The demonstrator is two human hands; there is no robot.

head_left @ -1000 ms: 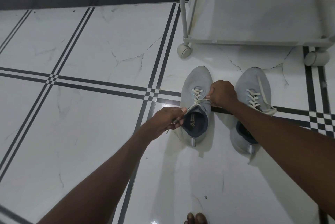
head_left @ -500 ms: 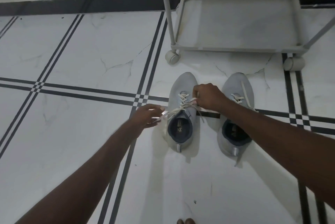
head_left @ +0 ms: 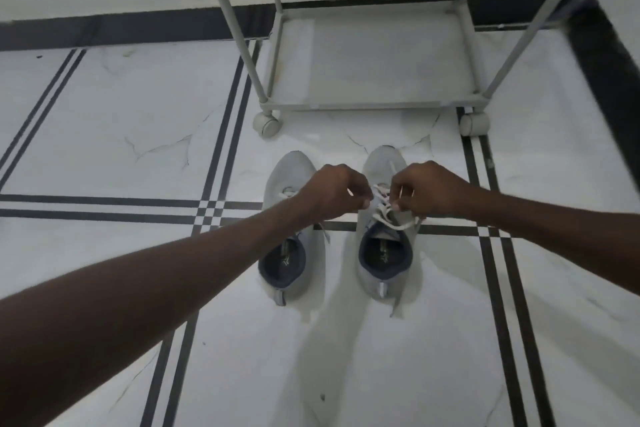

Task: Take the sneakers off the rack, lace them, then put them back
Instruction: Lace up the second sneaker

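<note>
A: Sneakers on the floor (head_left: 104, 156), low centre of the frame, heels toward us. Left sneaker (head_left: 289, 236) sits under the left forearm; right sneaker (head_left: 384, 253) just beside it, apart by a strip of tile.

B: What could go wrong from here?

A: My guess: the lace (head_left: 388, 215) slips out of a pinch, since both grips look to be fingertip-only, and the crossing goes slack. A hard pull might also drag the right sneaker, because nothing pins it to the floor. And the left forearm passes over the left sneaker, so a dropped wrist could nudge that one.

B: And the hands?

A: Left hand (head_left: 334, 193) is curled nearly closed, fingertips pressed together at the edge of the right sneaker's lacing. I think it pinches a strand, but the strand inside the pinch is too small to confirm. Right hand (head_left: 429, 189) is likewise curled tight, thumb and forefinger together on a pale strand above the tongue. Both hover close together over the upper eyelets.

B: Is the left sneaker laced?

A: Partly hidden; I cannot tell.

B: Further back?

A: The rack (head_left: 374, 63) stands on castors, upper centre, just past the toes. Its bottom shelf is bare.
</note>
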